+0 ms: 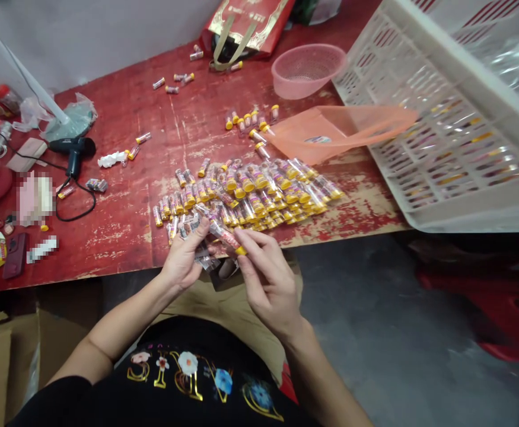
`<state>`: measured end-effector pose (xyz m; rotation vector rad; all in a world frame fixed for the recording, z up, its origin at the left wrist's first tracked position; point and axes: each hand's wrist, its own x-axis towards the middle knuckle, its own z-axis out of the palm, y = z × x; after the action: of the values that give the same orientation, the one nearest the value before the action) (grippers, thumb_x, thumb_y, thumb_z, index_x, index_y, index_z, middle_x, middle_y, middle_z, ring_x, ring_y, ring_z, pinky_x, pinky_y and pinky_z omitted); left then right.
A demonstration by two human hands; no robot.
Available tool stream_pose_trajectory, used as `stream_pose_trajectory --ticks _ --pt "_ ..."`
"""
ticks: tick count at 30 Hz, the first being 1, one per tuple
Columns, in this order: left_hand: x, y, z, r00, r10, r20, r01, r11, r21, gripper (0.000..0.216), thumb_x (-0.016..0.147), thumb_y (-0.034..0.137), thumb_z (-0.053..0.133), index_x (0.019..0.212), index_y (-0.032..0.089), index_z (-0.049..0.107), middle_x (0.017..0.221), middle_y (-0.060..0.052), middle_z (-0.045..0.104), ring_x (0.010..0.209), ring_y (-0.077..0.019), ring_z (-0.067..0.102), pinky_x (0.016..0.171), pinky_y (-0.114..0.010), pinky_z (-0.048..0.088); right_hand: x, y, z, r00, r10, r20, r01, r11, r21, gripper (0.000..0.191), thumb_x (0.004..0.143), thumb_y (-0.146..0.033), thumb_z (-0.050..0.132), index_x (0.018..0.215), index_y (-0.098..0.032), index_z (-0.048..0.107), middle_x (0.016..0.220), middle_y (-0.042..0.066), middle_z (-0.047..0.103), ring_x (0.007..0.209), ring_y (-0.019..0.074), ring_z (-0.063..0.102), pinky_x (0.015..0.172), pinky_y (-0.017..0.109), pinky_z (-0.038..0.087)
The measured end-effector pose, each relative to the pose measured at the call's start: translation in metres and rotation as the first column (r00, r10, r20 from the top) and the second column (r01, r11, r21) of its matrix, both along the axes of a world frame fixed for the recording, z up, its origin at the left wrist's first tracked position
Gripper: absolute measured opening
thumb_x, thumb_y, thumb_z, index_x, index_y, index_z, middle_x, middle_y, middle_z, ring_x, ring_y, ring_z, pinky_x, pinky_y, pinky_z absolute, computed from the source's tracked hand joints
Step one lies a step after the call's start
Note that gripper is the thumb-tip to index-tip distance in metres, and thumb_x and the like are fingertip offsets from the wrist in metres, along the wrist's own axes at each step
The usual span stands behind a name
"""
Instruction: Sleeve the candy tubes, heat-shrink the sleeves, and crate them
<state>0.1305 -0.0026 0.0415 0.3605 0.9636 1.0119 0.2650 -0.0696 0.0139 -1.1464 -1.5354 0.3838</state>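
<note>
Right hand (pixel 270 281): thumb and fingertips pinched on yellow-capped end of small tube (pixel 227 236), which tilts, far end toward left hand. Left hand (pixel 184 255): half curled, thumb pressed over clear printed wrapper (pixel 190 226). Both hands at near edge of red table (pixel 121 246). Just beyond, heaped pile of similar tubes (pixel 252 184), yellow ends mostly facing near side. Behind pile, orange tray (pixel 295 130); farther, pink basket (pixel 286 84). Right side: white crate (pixel 459 74), tilted. Far left: hair dryer (pixel 73 153).
</note>
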Motion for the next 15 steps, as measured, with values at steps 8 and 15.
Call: stream_pose_trajectory --ticks 8,15 --pt "-0.001 -0.009 -0.006 0.988 -0.013 -0.156 0.038 0.986 0.163 0.063 0.054 0.045 0.099 0.100 0.015 0.066 0.069 0.004 0.066 0.045 -0.0031 0.050 0.043 -0.016 0.039 -0.006 0.004 -0.012 0.961 -0.032 -0.276 0.002 0.994 -0.108 0.046 0.093 -0.018 0.068 0.135 -0.035 0.067 0.113 0.007 0.067 0.093 0.0191 0.069 0.076 0.035 0.063" --pt "-0.006 -0.017 -0.001 0.972 -0.104 -0.213 0.149 0.967 0.205 0.081 0.061 0.033 0.097 0.134 0.027 0.064 0.077 0.004 0.070 0.047 -0.0056 0.054 0.045 -0.018 0.042 -0.006 0.005 -0.008 0.944 -0.092 -0.318 0.037 0.984 -0.174 0.036 0.094 -0.022 0.067 0.127 -0.034 0.073 0.098 0.005 0.065 0.078 0.0151 0.067 0.066 0.030 0.061"
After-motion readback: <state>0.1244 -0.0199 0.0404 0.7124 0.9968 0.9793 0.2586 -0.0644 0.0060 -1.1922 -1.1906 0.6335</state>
